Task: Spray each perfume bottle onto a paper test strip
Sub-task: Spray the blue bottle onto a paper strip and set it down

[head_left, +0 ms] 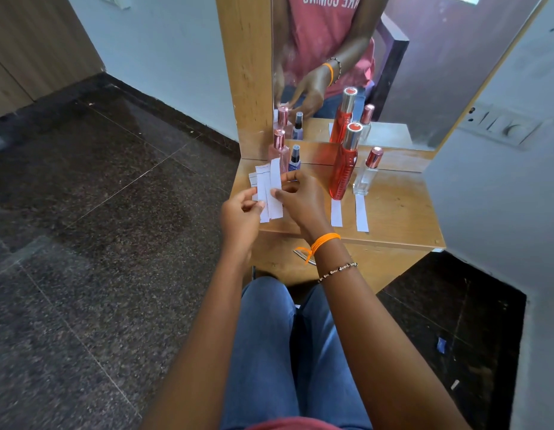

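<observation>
Both my hands hold a small fan of white paper strips point(269, 189) above the left part of the wooden shelf point(396, 212). My left hand point(240, 217) pinches their lower left edge; my right hand point(303, 201) pinches one strip from the right. Behind the strips stand a pink bottle with a rose cap point(279, 148) and a small purple spray bottle point(295, 159). To the right stand a tall red bottle point(344, 169) and a clear bottle with a rose cap point(367, 175). One strip point(336, 216) lies before the red bottle, another strip point(361, 216) before the clear one.
A mirror point(424, 72) in a wooden frame rises behind the shelf and doubles the bottles and my hands. A white wall with a switch plate point(502, 125) closes the right side. Dark stone floor lies to the left. My knees in blue jeans are below the shelf.
</observation>
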Available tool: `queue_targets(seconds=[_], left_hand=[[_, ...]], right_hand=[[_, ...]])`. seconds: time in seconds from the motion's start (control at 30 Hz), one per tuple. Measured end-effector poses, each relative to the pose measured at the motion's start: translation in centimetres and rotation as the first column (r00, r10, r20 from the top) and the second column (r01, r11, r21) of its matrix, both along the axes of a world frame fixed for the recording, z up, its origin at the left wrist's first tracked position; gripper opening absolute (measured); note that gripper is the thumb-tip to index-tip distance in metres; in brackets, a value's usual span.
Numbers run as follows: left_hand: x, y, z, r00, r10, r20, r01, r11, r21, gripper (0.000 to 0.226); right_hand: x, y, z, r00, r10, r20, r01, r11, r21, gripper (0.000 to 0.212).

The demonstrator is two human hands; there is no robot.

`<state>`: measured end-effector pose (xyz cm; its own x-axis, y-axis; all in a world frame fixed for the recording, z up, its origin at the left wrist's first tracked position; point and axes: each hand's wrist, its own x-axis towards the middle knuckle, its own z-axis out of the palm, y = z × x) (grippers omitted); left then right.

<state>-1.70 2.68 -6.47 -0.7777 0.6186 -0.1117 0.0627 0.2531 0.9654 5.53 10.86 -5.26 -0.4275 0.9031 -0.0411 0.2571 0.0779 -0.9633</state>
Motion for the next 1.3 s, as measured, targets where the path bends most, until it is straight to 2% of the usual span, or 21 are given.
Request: queue_targets(seconds=[0.47,0.63,0.7,0.8,0.87,1.07,1.17,1.3], left_hand=[[-0.5,1.0,0.7,0.972,0.001,-0.237,-0.044,0.983,-0.177,0.037],[-0.6,0.8,1.0,0.916,-0.022,-0.400,-0.070,0.974,-0.215,0.024],[-0.7,0.9,1.1,0.921,-0.024,-0.389,-0.061,0.977,-0.204,0.016],[-0.6,1.0,1.2,0.970,-0.034,-0.239,-0.011,0.983,-0.185,0.025],[-0.6,1.1,1.4,0.983,-0.024,-0.182,-0.007,0.986,-0.169,0.022],[-1.3,1.7,2.3,0.967,-0.035,-0.254,-0.018,0.978,-0.207,0.011],[-1.7,2.0,2.6,0.962,-0.059,-0.265,-0.007,0.970,-0.243,0.024],[-2.0,2.3,2.6,0.953,-0.084,-0.291,0.000,0.961,-0.275,0.030]], right_hand=[[0.9,0.1,-1.1,1.000,-0.018,-0.006,0.018,1.000,-0.016,0.018],[0.2,0.3,-0.6,0.999,0.017,-0.045,-0.019,0.999,-0.042,0.020],[-0.1,0.3,-0.8,0.999,0.017,-0.047,-0.020,0.997,-0.068,0.021],[-0.3,0.2,-1.1,0.999,0.021,-0.044,-0.025,0.996,-0.091,0.020],[-0.3,0.2,-1.2,0.999,0.019,-0.032,-0.023,0.995,-0.099,0.019],[0.4,0.3,-1.6,1.000,-0.014,0.015,0.015,0.997,-0.073,0.020],[0.6,0.3,-1.7,1.000,-0.028,0.010,0.029,0.997,-0.077,0.021],[0.7,0.5,-1.6,1.000,-0.023,0.010,0.023,0.998,-0.065,0.021]])
